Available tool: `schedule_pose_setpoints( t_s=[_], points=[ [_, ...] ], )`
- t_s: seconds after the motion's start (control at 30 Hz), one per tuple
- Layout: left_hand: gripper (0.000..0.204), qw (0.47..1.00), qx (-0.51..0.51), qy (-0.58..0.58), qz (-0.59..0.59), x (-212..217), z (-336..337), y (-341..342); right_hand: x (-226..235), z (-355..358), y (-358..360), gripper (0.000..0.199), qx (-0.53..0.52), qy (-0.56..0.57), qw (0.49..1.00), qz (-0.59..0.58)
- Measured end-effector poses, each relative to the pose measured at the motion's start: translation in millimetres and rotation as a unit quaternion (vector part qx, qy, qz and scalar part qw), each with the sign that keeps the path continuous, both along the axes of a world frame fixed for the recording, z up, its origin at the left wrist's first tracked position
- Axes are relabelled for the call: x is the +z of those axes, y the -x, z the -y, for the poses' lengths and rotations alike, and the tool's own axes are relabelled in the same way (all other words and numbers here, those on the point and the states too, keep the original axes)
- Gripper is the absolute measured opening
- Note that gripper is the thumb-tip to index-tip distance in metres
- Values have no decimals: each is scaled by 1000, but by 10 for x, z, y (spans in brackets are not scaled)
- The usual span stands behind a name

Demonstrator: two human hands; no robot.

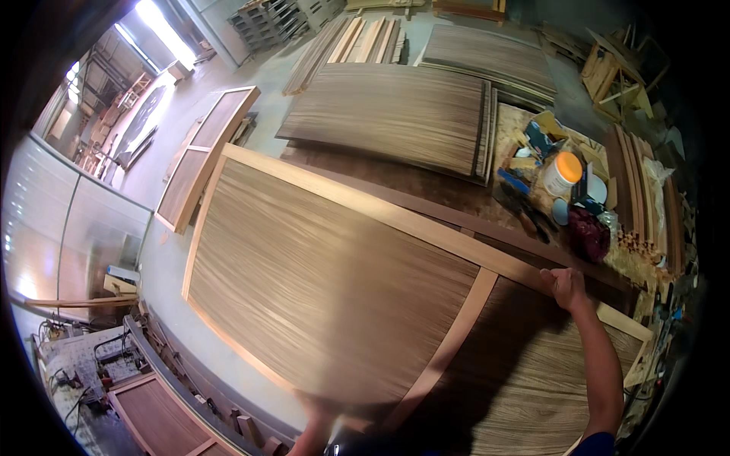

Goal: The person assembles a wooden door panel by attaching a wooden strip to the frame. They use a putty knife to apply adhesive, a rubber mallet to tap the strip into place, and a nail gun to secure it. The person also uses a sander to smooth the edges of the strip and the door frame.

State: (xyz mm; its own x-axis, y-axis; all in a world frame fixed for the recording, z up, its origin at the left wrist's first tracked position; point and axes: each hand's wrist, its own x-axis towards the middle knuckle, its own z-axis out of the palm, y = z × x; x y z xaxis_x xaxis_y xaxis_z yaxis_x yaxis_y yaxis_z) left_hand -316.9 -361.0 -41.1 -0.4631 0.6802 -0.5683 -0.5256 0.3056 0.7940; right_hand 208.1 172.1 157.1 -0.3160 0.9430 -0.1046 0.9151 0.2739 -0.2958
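A large framed wooden door panel (pixel 334 281) lies in front of me, with grey-brown grained faces, pale wood edge rails and a pale cross rail (pixel 449 349). My right hand (pixel 566 289) is closed at its far long rail, right of the cross rail, fingers bent over the wood. At the near edge my left hand (pixel 318 422) is low in the picture and smeared by motion, so its fingers cannot be made out. A small pale patch beside the left hand is too blurred to name. Shadow covers the panel's right part.
Beyond lies a stack of grained boards (pixel 388 110) on a brown worktable. To its right stand a white tub with an orange lid (pixel 563 173), boxes and tools. Another framed panel (pixel 209 156) leans at the left. A reddish framed panel (pixel 163 414) lies at the lower left.
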Motion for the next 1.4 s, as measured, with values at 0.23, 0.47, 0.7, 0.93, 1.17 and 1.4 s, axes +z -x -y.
schedule_pose_setpoints(
  t_s=[0.23, 0.47, 0.7, 0.93, 1.17, 1.4],
  points=[
    [107, 995, 66, 62, 28, -24, -192, 5, -413, -191, 101, 89, -24, 121, 992, 8],
    [109, 960, 234, 128, 86, -270, -220, -62, -618, -542, 465, 96, -39, 216, 974, 57],
    [96, 912, 315, 162, 207, 140, -591, 2, -713, -560, 471, 96, -71, 264, 959, 74],
    [103, 959, 156, 235, 17, -482, -86, 408, -762, -783, 806, 95, -50, 272, 958, 76],
    [100, 930, 307, 158, 126, -67, -557, 138, -855, -857, 706, 94, -54, 262, 959, 94],
    [103, 946, 273, 150, 87, -242, -506, 86, -818, -981, 552, 69, 144, 95, 938, 300]
  ],
)
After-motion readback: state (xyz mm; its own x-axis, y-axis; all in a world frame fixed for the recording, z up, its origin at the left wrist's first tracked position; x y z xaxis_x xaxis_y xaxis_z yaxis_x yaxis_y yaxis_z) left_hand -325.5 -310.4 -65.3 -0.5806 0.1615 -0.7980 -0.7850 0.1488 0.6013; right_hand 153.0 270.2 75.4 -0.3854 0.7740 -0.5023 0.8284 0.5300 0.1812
